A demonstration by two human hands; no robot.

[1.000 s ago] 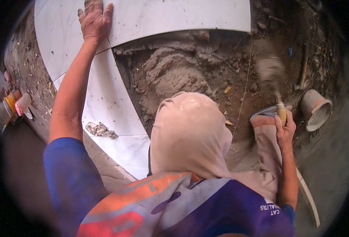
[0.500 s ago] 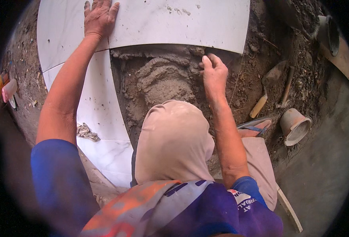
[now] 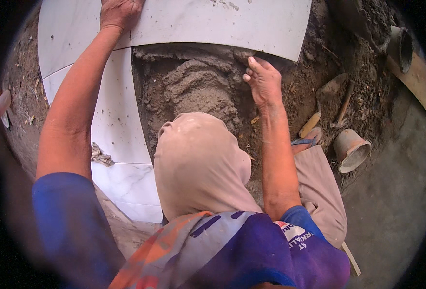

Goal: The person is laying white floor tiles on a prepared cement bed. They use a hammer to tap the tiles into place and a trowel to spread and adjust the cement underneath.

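Note:
A large white tile [image 3: 213,24] with grey veins spans the top of the picture, with crumbs of mortar on it. My left hand [image 3: 121,14] lies on the white tiling near a joint, its fingertips cut off by the upper edge. At the large tile's near edge, my right hand [image 3: 265,79] has curled fingers and a raised thumb. Some of its fingertips go into shadow under that edge, so what they grip is hidden. Ridged grey mortar [image 3: 203,91] fills the bed below the tile.
More white tiles [image 3: 119,130] run along the left, with a crumpled scrap [image 3: 101,155] on them. To the right lie a trowel [image 3: 314,118], a hammer-like tool [image 3: 344,103] and a tipped bucket [image 3: 351,150]. My beige-clad knee [image 3: 198,164] rises in the middle.
The view has shifted, so the tile and my left hand sit higher in the picture. My left fingertips have left the frame. My right hand stays at the tile's near edge, slightly turned.

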